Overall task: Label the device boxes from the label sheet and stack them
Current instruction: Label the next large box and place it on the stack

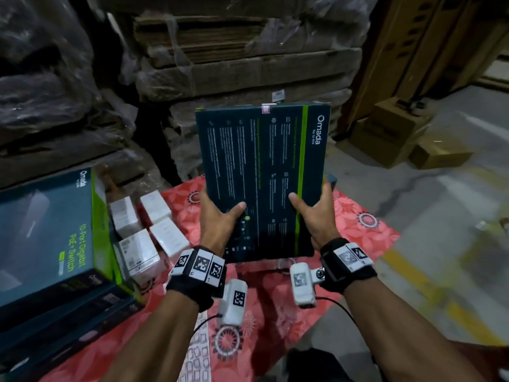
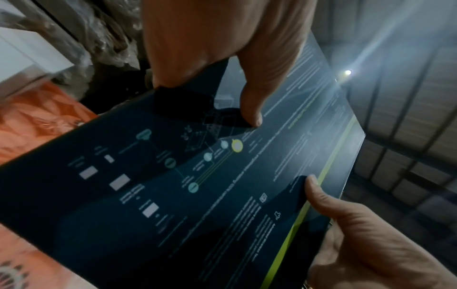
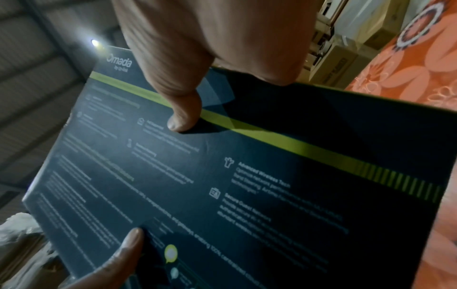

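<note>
I hold a dark teal Omada device box (image 1: 261, 172) tilted up in the air, its printed back facing me. My left hand (image 1: 220, 216) grips its lower left edge, thumb on the face. My right hand (image 1: 314, 210) grips the lower right edge by the green stripe. The left wrist view shows my left thumb (image 2: 249, 105) pressed on the box (image 2: 222, 176). The right wrist view shows my right thumb (image 3: 184, 115) on the box (image 3: 222, 185). A small pink-edged label (image 1: 266, 108) sits at the box's top edge. A label sheet (image 1: 197, 351) lies on the cloth below.
A stack of Omada boxes (image 1: 52, 244) stands at the left. Several small white boxes (image 1: 146, 230) lie beside it on a red flowered cloth (image 1: 358, 224). Wrapped cardboard stacks (image 1: 234, 59) rise behind. Brown cartons (image 1: 391, 130) sit at the right on the concrete floor.
</note>
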The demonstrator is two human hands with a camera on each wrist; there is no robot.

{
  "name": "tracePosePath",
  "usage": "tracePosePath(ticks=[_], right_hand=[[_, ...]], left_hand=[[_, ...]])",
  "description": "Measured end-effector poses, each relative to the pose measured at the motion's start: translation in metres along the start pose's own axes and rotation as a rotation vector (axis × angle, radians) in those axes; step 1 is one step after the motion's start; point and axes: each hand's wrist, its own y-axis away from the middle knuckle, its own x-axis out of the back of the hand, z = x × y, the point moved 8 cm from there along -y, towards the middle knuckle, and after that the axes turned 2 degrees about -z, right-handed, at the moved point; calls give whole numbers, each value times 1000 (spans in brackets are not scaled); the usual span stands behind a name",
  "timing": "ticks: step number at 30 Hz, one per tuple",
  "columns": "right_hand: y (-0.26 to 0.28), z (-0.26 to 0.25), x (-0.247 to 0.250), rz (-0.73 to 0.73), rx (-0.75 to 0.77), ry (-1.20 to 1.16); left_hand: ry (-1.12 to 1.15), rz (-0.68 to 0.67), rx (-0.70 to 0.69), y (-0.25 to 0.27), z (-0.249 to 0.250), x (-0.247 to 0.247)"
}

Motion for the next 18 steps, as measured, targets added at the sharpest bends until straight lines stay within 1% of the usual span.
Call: tracePosePath(ticks=[3,5,9,11,13,16,18], right_hand=[[-19,-15,10,17,24,-39],[-42,-22,13,15,44,-44],[-97,-27,18,-9,5,-61],[-126,-29,23,-30,-8,-60],[-159,-31,29,-76,-49,-59],[-204,-28,35,-169,-155,-65],[-234,-24,38,-218,-220,-29]], left_hand=[[-5,-7,-53,-13,22,-16],[24,0,-67,-29,31,-29],[1,37,-68,-63,46,-60],[13,50,-46,-80,48,-76],[-4,96,-5,-98,44,-95],[-4,160,77,-113,44,-124],[9,209,151,-124,41,-142]])
